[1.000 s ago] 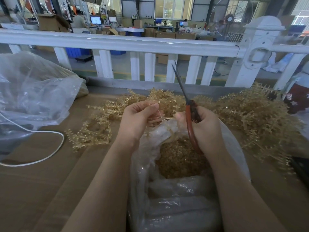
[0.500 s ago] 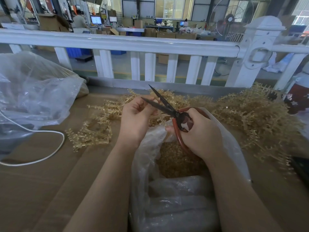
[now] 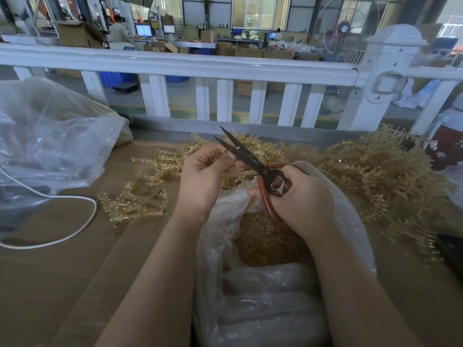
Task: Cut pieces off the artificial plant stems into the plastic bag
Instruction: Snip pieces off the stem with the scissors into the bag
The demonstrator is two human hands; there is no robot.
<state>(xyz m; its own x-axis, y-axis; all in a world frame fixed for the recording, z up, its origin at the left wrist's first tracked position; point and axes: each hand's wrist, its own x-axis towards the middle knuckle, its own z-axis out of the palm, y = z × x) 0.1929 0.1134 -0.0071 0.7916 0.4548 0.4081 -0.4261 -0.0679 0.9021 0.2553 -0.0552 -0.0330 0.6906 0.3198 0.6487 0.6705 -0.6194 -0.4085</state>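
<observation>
Stem [image 3: 241, 174], pale gold plastic: pinched at its upper end between the thumb and curled fingers of the left hand [image 3: 203, 180], and held over the mouth of the plastic bag [image 3: 350, 221], its lower end reaching toward the right thumb.

Scissors [image 3: 250, 159], black blades, red-brown handles: gripped by the right hand [image 3: 299, 199], with fingers curled through the handle loops. Blades are parted in a narrow V, tips pointing up and away, and are set just beside the left fingertips, with the stem between or just below them; the exact contact cannot be told.

Bag contents: a bed of small gold cut pieces [image 3: 265, 241] is seen inside, below both hands.

Stock: a large heap of uncut stems [image 3: 375, 176] is laid on the cardboard-covered table [image 3: 62, 271] behind and to the right; a smaller cluster [image 3: 140, 194] is laid to the left.

Handling note, as judged: the stem is best kept taut and directly above the bag opening, so that each cut piece drops in. The cut is best made well clear of the left fingertips, close to the pivot, where stiff plastic is sheared most easily.

Also present: a second clear bag [image 3: 50, 136], a white cord [image 3: 75, 229], a white railing [image 3: 175, 66].
</observation>
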